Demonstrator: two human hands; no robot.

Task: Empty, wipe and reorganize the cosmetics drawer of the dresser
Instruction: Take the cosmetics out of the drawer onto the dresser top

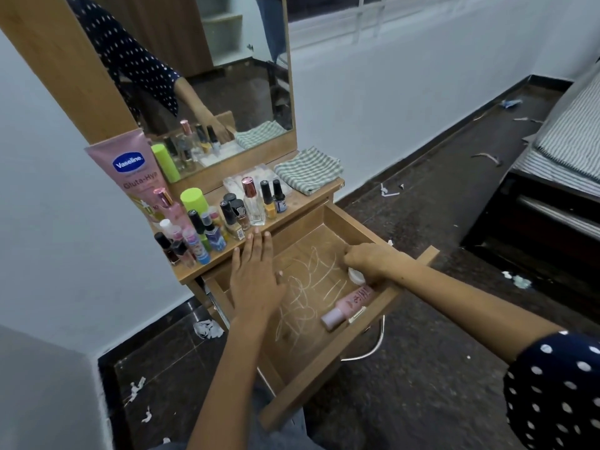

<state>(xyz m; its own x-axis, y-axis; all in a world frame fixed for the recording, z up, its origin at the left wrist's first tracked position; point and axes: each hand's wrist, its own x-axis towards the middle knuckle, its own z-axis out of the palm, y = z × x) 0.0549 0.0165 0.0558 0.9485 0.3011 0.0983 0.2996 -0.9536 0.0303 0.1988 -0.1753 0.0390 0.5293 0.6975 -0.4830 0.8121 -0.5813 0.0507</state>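
Drawer point(328, 254): pulled fully out from under the desk point(302, 201); its wooden floor is scribbled with pale chalk-like marks and almost emptied
Left in the drawer: a small white jar point(356, 276) near the right wall, a pink bottle point(349, 305) lying on its side against the front wall, and a slim pale stick point(357, 314) just beside the bottle
Right hand point(370, 259): reached in from the right, fingers curled down over the white jar; the jar appears to be gripped, though the contact is partly hidden
Left hand point(255, 276): laid flat, fingers straight and spread, nothing held, over the drawer's left rear edge
Handling of the jar: judged light, rigid and smooth; best pinched round its sides with the lid kept upward
Handling of the bottle: judged light plastic, prone to rolling; best taken round the middle of its body rather than by the cap
Desk top: crowded with nail polish bottles point(269, 203), a clear perfume bottle point(252, 203), a green-capped can point(194, 199) and a Vaseline tube point(134, 170) leaned on the mirror point(227, 76)
Wiping cloth point(308, 170): folded, checked, set at the desk's right end, not yet taken up
Floor point(422, 222): dark tile, scattered with white paper scraps
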